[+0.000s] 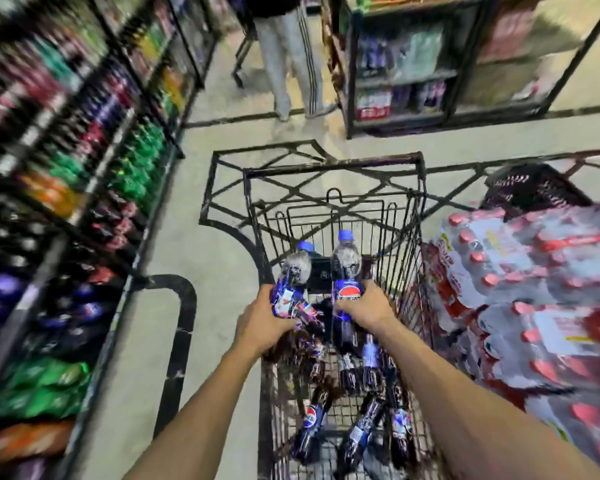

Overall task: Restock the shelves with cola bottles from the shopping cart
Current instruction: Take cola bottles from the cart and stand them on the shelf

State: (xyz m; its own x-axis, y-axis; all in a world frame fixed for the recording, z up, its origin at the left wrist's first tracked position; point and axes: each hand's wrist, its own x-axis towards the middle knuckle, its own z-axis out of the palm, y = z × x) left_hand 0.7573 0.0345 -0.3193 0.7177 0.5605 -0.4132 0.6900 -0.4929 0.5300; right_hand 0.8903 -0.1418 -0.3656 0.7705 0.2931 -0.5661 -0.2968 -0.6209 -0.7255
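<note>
- Fingers first: the left hand [265, 317] is wrapping round the blue label band of one cola bottle [293, 282]. Its fingertips are hiding behind the bottle, so I cannot tell how tightly they are closing.
- The right hand [366, 304] is curling its fingers round the label of a second cola bottle [346, 268]. This one is standing nearly upright, blue cap on top, while the other is tilting left.
- Both bottles are sitting side by side, near each other, inside the wire walls of the shopping cart [407, 216] at its far end.
- More loose bottles [310, 422] are lying on their sides on the cart floor, under the forearms.
- The shelves [84, 140] are running along the left, blurred and crowded with coloured drinks. Some shrink-wrapped packs [520, 271] are piling up just right of the cart.
- Step in hand, as I judge it: getting this pair clear for shelving.
- Doing it well probably means gripping on the label band and raising both bottles straight over the rim before swinging left. The tilted one wants righting so it is landing base first.
- Both bottles are looking pale and frothy near the top, so gentle handling is seeming wise.
</note>
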